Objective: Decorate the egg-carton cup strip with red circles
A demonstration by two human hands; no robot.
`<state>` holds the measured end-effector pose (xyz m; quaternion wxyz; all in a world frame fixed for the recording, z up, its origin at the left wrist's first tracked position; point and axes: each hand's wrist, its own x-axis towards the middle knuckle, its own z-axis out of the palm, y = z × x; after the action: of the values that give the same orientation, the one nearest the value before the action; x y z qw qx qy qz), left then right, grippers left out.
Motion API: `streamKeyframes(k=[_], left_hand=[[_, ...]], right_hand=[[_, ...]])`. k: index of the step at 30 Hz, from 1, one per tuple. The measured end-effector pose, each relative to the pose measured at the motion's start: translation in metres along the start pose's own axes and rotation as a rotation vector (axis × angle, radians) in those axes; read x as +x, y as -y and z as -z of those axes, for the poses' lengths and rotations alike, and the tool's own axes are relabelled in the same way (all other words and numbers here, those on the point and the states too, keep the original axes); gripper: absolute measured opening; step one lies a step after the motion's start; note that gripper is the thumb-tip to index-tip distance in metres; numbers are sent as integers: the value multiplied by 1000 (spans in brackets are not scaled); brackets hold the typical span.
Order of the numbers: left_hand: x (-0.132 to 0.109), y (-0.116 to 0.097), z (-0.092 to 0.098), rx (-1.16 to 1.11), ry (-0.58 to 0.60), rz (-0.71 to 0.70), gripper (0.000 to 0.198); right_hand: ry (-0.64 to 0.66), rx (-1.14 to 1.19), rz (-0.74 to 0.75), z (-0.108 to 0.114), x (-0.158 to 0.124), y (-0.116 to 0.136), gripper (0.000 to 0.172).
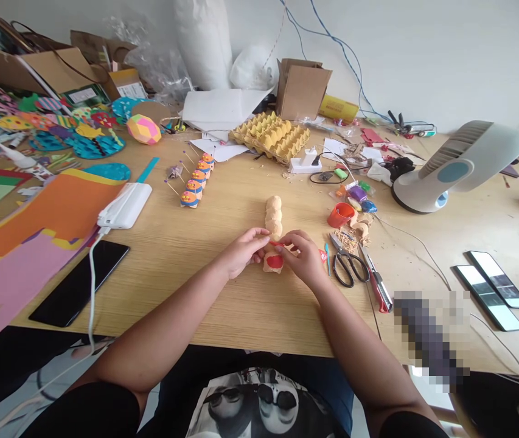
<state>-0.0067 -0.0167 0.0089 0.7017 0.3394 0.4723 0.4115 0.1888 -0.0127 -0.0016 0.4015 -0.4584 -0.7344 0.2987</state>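
In the middle of the frame: a bumpy cardboard strip (274, 219), like a row cut from an egg tray. Lies flat on the wooden surface (241, 310) and runs from the hands up toward the top of the frame. At its near end, a red patch (274, 262). Just above the patch, a thin red bit (277, 243), pinched from both sides.

Left hand (243, 249) shut, fingertips tight on the left end of the red bit. Right hand (303, 258) shut too, fingertips tight on the right end, leaning on the strip.

Just right of the right hand: black scissors (349, 266), blades shut, and beside them a red cutter knife (379, 285). A little higher, a small red cup (341, 214) and some lumps of soft clay (358, 194) in purple, green and blue.

Up and left of the strip: a painted row of bumps (198, 180) in orange and blue. Behind, near the top middle, a yellow egg tray (271, 135) and an open cardboard box (302, 90).

On the right side, a white fan (460, 164), tipped back. On the left side, a black phone (81, 283), a white charger block (125, 205) and big sheets of colored paper (31, 237).
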Motion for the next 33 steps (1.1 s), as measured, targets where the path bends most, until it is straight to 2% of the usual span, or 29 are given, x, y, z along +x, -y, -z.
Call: streamKeyframes(k=[7, 21, 29, 33], left_hand=[[-3, 0, -4, -3, 7, 9, 43], [0, 5, -7, -7, -38, -65, 51], [-1, 5, -5, -78, -2, -52, 54], [-2, 4, -3, -141, 15, -14, 54]], right_hand=[[12, -3, -14, 1, 0, -1, 14], [42, 16, -77, 3, 1, 8, 19], [-2, 169, -161, 3, 2, 9, 28], [-4, 318, -257, 1, 2, 6, 34]])
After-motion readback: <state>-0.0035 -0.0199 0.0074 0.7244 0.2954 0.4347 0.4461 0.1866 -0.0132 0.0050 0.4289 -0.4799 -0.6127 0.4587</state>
